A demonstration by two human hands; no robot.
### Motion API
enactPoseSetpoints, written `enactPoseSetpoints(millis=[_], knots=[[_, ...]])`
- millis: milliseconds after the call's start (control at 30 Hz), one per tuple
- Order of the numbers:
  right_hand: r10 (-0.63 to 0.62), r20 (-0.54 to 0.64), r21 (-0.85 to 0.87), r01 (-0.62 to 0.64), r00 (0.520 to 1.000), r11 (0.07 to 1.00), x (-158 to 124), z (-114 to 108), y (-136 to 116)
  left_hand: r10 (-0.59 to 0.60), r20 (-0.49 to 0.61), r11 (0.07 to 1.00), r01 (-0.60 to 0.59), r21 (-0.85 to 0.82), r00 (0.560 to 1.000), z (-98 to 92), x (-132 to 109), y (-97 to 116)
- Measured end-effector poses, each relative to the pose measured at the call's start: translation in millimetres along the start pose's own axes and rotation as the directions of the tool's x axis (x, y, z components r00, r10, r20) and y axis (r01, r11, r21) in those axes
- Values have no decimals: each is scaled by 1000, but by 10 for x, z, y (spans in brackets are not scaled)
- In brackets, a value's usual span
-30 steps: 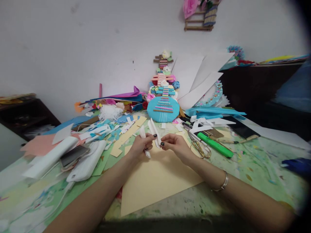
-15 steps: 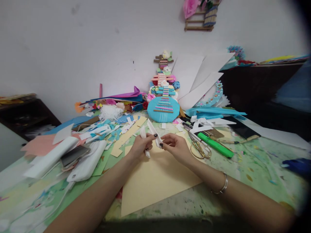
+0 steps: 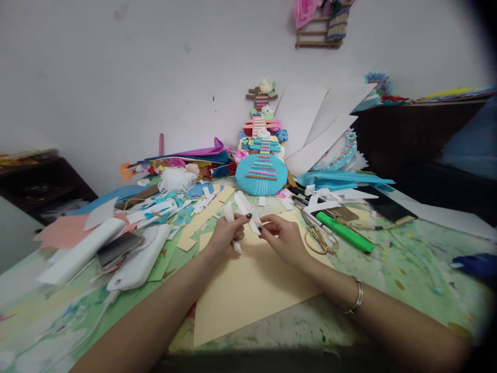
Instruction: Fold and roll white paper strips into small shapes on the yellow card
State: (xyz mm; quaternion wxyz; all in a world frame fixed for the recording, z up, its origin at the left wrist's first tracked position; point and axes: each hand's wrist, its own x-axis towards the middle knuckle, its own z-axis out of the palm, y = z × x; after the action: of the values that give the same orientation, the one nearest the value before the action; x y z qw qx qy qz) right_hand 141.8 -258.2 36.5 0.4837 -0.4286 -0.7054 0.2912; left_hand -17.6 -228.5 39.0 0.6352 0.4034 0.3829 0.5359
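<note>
A folded white paper strip (image 3: 246, 208) slants between my two hands above a cream sheet (image 3: 248, 295). My left hand (image 3: 228, 234) is closed round a second narrow white piece (image 3: 229, 212), whose lower end shows below the fingers, and its thumb reaches the slanted strip. The fingertips of my right hand (image 3: 280, 234) pinch the lower right end of that strip. The cream sheet lies on the table under both hands. Just right of my right hand are gold-handled scissors (image 3: 321, 239).
A blue round paper instrument (image 3: 261, 175) stands against the wall. Paper scraps, a phone (image 3: 120, 249) and a white power strip (image 3: 140, 259) lie at left. At right are a green marker (image 3: 345, 232), pens, a black tablet (image 3: 390, 204) and blue paper (image 3: 345, 180).
The slanted white strip now looks wider and more opened out. My right hand has shifted slightly to the right; my left hand has hardly moved.
</note>
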Motion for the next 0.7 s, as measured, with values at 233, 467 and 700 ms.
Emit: enactPoseSetpoints(millis=[233,467,700], knots=[[14,-20,-51,-15,1000,999,-5,25,-28,23,5,997,-23,72,1000,6,-1,-22],[21,-60,-101,-27,998,994,0,32,-9,36,67,992,-43,118,997,40,-33,-20],[-129,-62,-334,101,990,937,-29,46,-1,42,51,991,-48,128,998,66,-55,-20]])
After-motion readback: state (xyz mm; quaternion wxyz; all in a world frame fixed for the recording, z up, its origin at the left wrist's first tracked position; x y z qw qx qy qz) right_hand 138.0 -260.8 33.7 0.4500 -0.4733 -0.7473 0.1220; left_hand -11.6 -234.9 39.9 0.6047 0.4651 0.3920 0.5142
